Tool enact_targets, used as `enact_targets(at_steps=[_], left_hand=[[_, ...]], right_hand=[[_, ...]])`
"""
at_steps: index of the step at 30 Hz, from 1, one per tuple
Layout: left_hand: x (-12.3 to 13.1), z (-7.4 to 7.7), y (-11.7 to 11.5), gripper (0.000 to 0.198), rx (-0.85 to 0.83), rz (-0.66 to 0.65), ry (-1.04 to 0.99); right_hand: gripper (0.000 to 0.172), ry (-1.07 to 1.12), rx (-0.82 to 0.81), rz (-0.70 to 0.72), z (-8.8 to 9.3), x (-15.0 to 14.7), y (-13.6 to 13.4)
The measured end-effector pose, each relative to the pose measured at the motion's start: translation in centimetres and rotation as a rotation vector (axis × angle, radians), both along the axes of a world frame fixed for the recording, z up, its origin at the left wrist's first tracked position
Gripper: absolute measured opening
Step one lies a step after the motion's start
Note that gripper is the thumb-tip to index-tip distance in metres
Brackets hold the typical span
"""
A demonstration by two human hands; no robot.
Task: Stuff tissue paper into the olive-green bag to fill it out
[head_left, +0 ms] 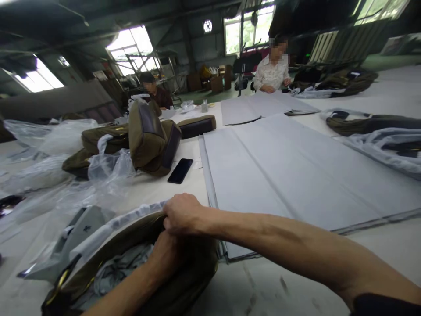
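At the near edge of the tabletop (296, 281), my left hand (164, 256) is pushed inside the open olive bag (190, 281), its fingers hidden, so I cannot tell their state. My right hand (182, 215) has its fingers clamped on the bag's rim. Beyond lie grey paper sheets (296, 175), a black phone (180, 170) and more bags (148, 140).
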State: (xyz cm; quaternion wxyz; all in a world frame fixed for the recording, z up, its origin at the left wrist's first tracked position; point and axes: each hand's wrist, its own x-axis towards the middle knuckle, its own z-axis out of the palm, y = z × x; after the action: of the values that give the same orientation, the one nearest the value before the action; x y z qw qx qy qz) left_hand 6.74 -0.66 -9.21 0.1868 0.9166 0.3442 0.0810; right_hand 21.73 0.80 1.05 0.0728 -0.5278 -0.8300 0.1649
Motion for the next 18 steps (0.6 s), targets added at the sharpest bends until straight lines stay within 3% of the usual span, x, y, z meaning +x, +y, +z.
enact_targets(at_steps=[2,5,7,10,11,13,15,18], left_hand=[[-0.2,1.6,-0.5,0.03,0.015,-0.085,0.033],[-2.2,6.0,-0.9,0.031,0.048,-0.196,0.134],[-4.5,9.2,-0.8,0.029,0.087,-0.133,0.23],[-7.8,12.7,-1.2,0.031,0.019,-0.088,0.477],[-8.6,13.3,-1.5,0.031,-0.039,-0.118,0.565],[-9.4,13.7,-2.2,0.029,-0.137,-0.144,0.706],[-9.5,13.4,-2.7,0.039,-0.181,-0.089,0.813],[-9.5,12.2,-3.0,0.052,-0.159,0.078,0.959]], right_hand=[[0.026,-0.02,0.034,-0.078,-0.5,0.9,0.2],[0.027,-0.031,0.146,-0.071,-0.3,2.0,-0.5],[0.025,-0.003,0.318,0.133,0.1,2.0,-1.4],[0.027,-0.022,0.459,0.63,0.2,0.9,-3.0],[0.032,-0.093,0.408,0.743,-0.1,0.4,-3.4],[0.045,-0.301,0.231,0.809,-0.9,-0.9,-4.0],[0.056,-0.48,0.117,0.736,-1.8,-2.1,-4.1],[0.068,-0.552,0.02,0.563,-2.2,-2.8,-3.5]])
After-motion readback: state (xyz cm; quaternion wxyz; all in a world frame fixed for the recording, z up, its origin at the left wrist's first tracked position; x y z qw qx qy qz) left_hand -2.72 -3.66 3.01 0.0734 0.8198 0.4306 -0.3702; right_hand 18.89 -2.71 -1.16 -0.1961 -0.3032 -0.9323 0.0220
